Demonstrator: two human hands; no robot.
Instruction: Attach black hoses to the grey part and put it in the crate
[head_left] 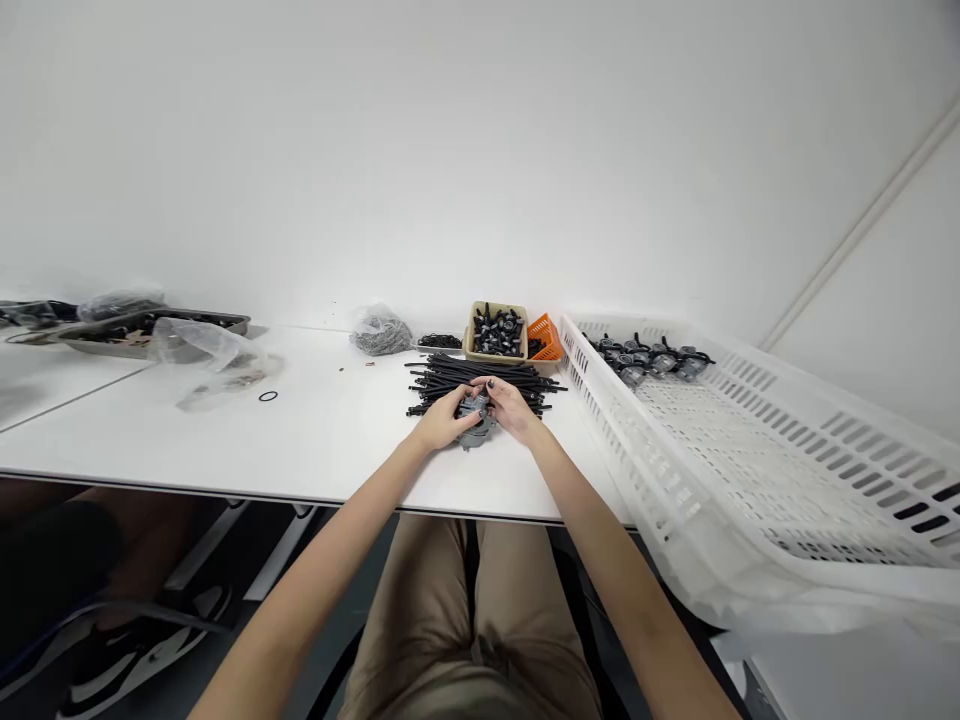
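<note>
I see my left hand (442, 420) and my right hand (511, 405) meeting on the white table (322, 440), both clasped around a small grey round part (475, 420) that rests on the tabletop right in front of me, near the table's front edge. My left fingers wrap its left side, and my right fingers curl over its top and right side, so most of the part is hidden; only its lower rim shows between my hands. Just behind my hands lies a pile of thin black rods (484, 382), touching or nearly touching my fingertips. Behind that pile stands a tan bin (495, 332) filled with small black fittings, and an orange basket (546, 338) sits just beside it on the right. To my right, a large white slotted crate (750, 440) holds a cluster of grey and black assembled pieces (649, 360) at its far end. A single black ring (268, 397) lies on the table well to the left, near a crumpled clear plastic bag (206, 350).
</note>
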